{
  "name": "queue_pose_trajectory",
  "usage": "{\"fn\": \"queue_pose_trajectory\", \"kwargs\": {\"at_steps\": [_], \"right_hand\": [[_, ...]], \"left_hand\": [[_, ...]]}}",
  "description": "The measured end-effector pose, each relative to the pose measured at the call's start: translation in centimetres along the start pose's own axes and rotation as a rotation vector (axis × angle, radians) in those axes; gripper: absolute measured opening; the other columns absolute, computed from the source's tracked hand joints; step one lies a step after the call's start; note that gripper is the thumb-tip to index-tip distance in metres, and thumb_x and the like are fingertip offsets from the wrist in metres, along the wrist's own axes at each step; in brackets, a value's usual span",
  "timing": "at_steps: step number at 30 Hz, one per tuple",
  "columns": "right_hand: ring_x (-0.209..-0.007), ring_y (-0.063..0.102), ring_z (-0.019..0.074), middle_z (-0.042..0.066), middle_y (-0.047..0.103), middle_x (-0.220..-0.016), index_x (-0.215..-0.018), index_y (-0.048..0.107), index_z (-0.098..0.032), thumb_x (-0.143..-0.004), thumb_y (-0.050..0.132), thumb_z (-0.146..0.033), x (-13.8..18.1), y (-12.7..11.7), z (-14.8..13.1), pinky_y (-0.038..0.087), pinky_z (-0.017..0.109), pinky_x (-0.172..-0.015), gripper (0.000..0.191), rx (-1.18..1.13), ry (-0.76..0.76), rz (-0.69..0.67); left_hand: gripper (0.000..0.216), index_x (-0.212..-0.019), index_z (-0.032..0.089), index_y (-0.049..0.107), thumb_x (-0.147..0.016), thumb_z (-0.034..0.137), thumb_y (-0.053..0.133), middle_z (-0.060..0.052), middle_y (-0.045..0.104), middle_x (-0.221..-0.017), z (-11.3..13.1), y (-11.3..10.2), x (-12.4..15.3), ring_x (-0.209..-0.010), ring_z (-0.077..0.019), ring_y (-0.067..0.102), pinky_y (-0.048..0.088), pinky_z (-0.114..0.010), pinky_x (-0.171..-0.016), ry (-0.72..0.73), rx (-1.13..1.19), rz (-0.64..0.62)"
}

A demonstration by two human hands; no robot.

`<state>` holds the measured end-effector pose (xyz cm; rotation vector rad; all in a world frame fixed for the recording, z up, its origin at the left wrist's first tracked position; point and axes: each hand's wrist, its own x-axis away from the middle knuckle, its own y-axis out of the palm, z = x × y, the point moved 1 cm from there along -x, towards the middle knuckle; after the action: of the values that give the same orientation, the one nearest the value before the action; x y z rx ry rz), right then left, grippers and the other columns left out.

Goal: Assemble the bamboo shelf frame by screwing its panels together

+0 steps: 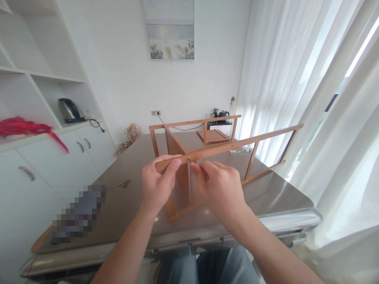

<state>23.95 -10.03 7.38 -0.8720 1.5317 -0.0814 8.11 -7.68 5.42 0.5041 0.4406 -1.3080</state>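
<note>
A light-brown wooden frame (219, 148) with several slats stands on its side on the table, with a panel (175, 146) joining its two long sides. My left hand (158, 181) is closed round the near end of the upper rail, thumb on its front face. My right hand (220, 185) is pinched at the same rail, just right of my left thumb. Between its fingertips is a thin metal hex key (191, 161), whose tip meets the rail at a screw hole. Most of the key is hidden by my fingers.
Several loose screws (124, 184) lie on the grey table (133, 213), left of my hands. A blurred dark item (79, 215) is at the near left corner. A flat wooden panel (214, 136) and a coffee maker (223, 115) are at the far side. Curtains (275, 79) hang on the right.
</note>
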Motion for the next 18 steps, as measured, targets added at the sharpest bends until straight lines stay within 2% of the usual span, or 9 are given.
{"fn": "queue_pose_trajectory", "kwargs": {"at_steps": [18], "right_hand": [[-0.05, 0.033, 0.0096, -0.003, 0.042, -0.051, -0.056, 0.045, -0.018, -0.098, 0.053, -0.035, -0.14, -0.15, -0.09, 0.02, 0.027, -0.054, 0.046, -0.074, 0.037, -0.016]], "left_hand": [[0.022, -0.092, 0.019, 0.072, -0.088, 0.041, 0.07, 0.009, 0.043, -0.041, -0.12, -0.03, -0.04, -0.032, -0.0059, 0.035, 0.028, -0.019, -0.035, 0.016, 0.0, -0.002]]}}
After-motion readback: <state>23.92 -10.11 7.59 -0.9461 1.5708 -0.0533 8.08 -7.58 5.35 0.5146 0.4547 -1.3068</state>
